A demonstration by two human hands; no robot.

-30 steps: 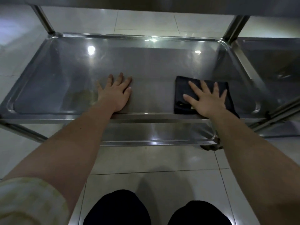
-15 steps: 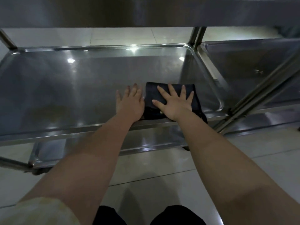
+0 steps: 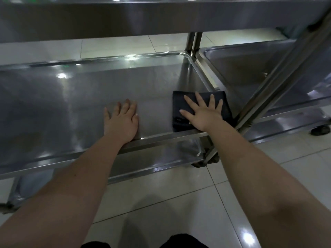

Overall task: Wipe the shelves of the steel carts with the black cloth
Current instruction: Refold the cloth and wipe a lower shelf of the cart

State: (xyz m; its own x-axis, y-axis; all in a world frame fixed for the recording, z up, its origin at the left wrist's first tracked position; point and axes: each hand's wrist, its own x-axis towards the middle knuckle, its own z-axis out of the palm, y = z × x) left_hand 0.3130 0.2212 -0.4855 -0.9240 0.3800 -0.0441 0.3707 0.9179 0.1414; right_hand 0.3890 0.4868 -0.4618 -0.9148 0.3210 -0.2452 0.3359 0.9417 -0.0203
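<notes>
Now the right grip (image 3: pixel 202 114), fingers spread flat, has slid the folded black cloth (image 3: pixel 179 102) beneath it rightward, well apart from the left grip (image 3: pixel 121 122), which stays flat on the shiny steel cart shelf (image 3: pixel 68 108). With the slanting steel post (image 3: pixel 265 90) just right of it, this stroke looks finished.

cloth (image 3: pixel 178 104): slid right along the shelf (image 3: pixel 71 104) under the right hand (image 3: pixel 204 114), now near the corner post (image 3: pixel 268 83)
hands: side by side half a second ago, now well apart
left hand (image 3: pixel 121 120): no longer against the cloth
</notes>
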